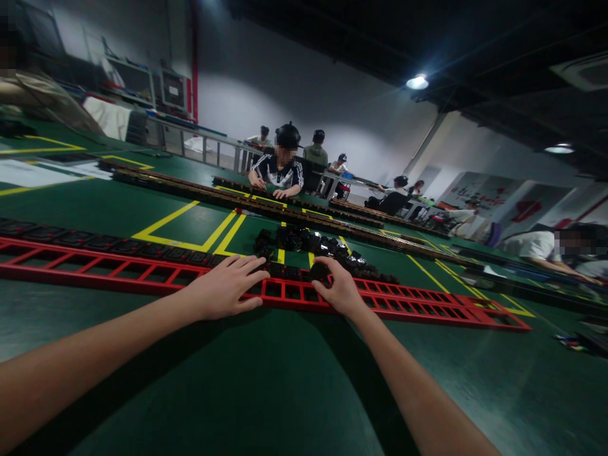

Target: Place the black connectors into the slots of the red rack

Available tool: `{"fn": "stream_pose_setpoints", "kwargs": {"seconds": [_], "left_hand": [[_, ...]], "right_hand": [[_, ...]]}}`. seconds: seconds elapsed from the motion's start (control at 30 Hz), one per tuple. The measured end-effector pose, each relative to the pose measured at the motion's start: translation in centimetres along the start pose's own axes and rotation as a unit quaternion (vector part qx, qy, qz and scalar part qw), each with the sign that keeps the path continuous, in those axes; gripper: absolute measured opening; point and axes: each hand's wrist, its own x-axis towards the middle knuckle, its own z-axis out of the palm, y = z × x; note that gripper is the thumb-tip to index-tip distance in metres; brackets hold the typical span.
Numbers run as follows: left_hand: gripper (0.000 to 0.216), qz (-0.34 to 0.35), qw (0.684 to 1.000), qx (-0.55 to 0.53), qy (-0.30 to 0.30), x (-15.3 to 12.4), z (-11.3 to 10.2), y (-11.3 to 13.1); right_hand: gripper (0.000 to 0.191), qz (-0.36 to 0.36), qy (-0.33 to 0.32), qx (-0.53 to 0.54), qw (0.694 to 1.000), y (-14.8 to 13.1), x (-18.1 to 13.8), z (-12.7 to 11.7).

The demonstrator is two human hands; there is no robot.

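A long red frame (420, 299) with ladder-like square openings lies across the green table. Black square parts (97, 242) fill its upper row of openings on the left, up to near my hands. My left hand (228, 285) rests flat on the frame, fingers spread, with nothing visible in it. Between thumb and fingers, my right hand (338, 285) grips a black part (320, 272) just above the frame; its exact kind is unclear. Just beyond the hands is a heap of loose glossy black parts (304, 240).
Long dark brown strips (190, 190) run across the table behind the heap. Yellow tape lines (171, 242) mark the green tabletop (285, 386). A co-worker (280, 168) sits across the table, and another person leans in at the right. Small coloured items (572, 342) lie at the right.
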Motion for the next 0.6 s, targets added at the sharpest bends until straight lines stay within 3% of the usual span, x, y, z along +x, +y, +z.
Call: {"fn": "stream_pose_setpoints", "kwargs": {"seconds": [0.43,0.6], "left_hand": [[0.053,0.007,1.0,-0.002,0.018,-0.03,0.1,-0.01],[0.054,0.006,1.0,-0.006,0.019,-0.03,0.21,-0.07]], "right_hand": [[0.042,-0.073,0.01,-0.002,0.997,0.34,0.15,0.19],[0.042,-0.065,0.006,0.017,0.998,0.2,0.11,0.25]]}}
